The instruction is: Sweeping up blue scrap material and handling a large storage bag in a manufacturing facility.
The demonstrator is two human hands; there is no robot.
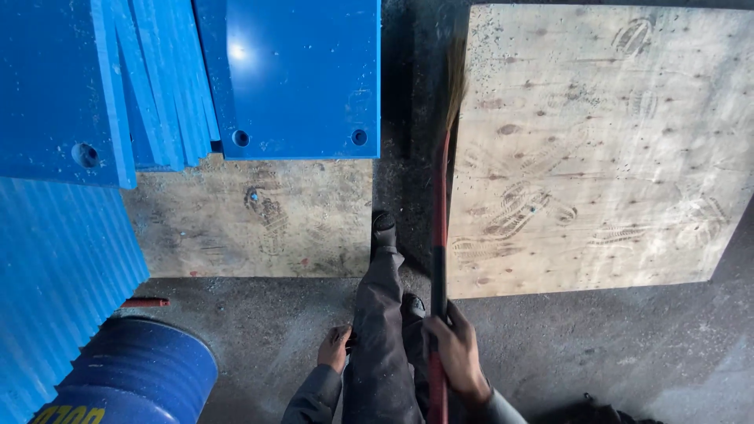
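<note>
While I scan from the left, I see a blue drum (pixel 137 369) and stacked blue panels (pixel 157 78) left of the broom (pixel 438 235). My left hand (pixel 335 348) hangs loose and empty by the trouser leg, well apart from the right hand (pixel 455 353), which is clamped around the red handle low down. Its bristles (pixel 454 86) reach up into the dark gap between two plywood sheets; the dusty one (pixel 597 149) right of it bears boot prints. I judge it light, with a stiff shaft and soft bristles, best gripped mid-shaft.
</note>
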